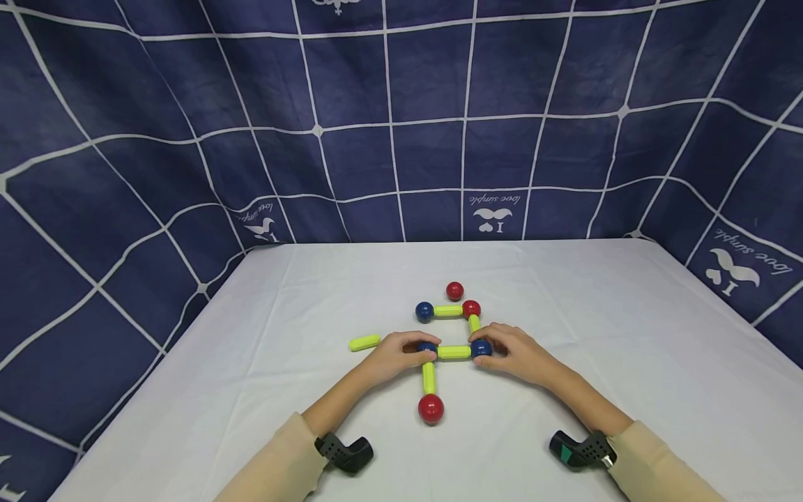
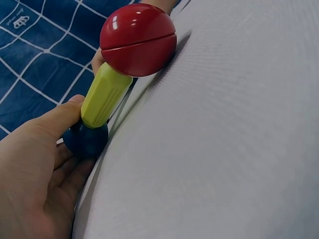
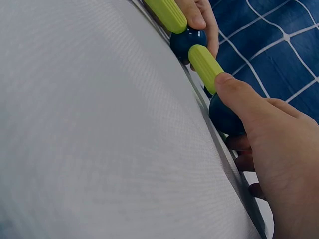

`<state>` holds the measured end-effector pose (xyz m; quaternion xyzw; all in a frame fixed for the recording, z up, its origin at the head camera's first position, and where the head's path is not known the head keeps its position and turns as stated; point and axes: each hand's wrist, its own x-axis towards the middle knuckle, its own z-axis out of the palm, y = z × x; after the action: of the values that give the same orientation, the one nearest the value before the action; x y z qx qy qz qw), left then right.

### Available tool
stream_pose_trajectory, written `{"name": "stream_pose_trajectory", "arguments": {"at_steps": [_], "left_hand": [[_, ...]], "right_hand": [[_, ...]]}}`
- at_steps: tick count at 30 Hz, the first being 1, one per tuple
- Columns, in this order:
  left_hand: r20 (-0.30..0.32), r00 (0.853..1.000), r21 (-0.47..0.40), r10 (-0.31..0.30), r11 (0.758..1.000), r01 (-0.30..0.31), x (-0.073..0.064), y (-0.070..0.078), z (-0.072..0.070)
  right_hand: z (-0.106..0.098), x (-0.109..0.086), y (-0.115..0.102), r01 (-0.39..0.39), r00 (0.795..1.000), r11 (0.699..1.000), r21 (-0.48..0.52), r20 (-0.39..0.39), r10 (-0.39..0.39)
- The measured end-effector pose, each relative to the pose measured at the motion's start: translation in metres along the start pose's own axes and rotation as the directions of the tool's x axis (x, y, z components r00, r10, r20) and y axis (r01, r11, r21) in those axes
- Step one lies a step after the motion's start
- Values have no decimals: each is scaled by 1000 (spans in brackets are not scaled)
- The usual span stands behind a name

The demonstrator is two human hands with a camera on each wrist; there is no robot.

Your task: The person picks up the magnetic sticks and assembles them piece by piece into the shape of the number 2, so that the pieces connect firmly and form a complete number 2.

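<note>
My left hand (image 1: 396, 355) grips a blue ball (image 2: 85, 141) between thumb and fingers. My right hand (image 1: 517, 354) holds another blue ball (image 3: 225, 115) the same way. A yellow-green stick (image 1: 454, 352) joins these two balls. From the left blue ball a second stick (image 1: 429, 378) runs toward me to a large red ball (image 1: 431, 409). Beyond the right blue ball, a stick (image 1: 474, 323) leads to a red ball (image 1: 471, 309). From there a further stick (image 1: 448, 311) extends left to a blue ball (image 1: 424, 312). The pieces rest on the white cloth.
A loose red ball (image 1: 454, 291) sits just beyond the joined pieces. Left of my left hand lies a loose yellow-green stick (image 1: 364, 342). The white-covered table (image 1: 301, 293) meets a dark blue checked curtain (image 1: 426, 153) at the back and sides.
</note>
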<state>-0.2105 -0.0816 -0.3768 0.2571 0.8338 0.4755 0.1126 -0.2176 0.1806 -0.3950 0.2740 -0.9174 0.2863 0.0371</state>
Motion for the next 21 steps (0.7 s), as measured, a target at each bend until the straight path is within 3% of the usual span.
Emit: {"name": "stream_pose_trajectory", "arguments": {"at_steps": [3, 9, 11, 15, 17, 21], "left_hand": [[1, 1000, -4, 8, 1000, -8, -2, 5, -1], [-17, 1000, 13, 5, 1000, -5, 4, -13, 1], [-37, 999, 44, 19, 999, -17, 5, -13, -2], [-118, 989, 164, 91, 984, -71, 6, -4, -19], [-165, 977, 260, 138, 961, -91, 6, -2, -32], [-252, 958, 387, 139, 921, -31, 3, -12, -60]], "right_hand": [[0, 1, 0, -6, 1000, 1000, 11, 7, 6], [1, 2, 0, -10, 1000, 1000, 30, 18, 10], [1, 2, 0, -9, 1000, 999, 32, 20, 8], [0, 1, 0, -18, 1000, 999, 38, 11, 18], [-1, 1, 0, -23, 1000, 999, 47, 8, 23], [-2, 1, 0, -25, 1000, 998, 63, 16, 24]]}}
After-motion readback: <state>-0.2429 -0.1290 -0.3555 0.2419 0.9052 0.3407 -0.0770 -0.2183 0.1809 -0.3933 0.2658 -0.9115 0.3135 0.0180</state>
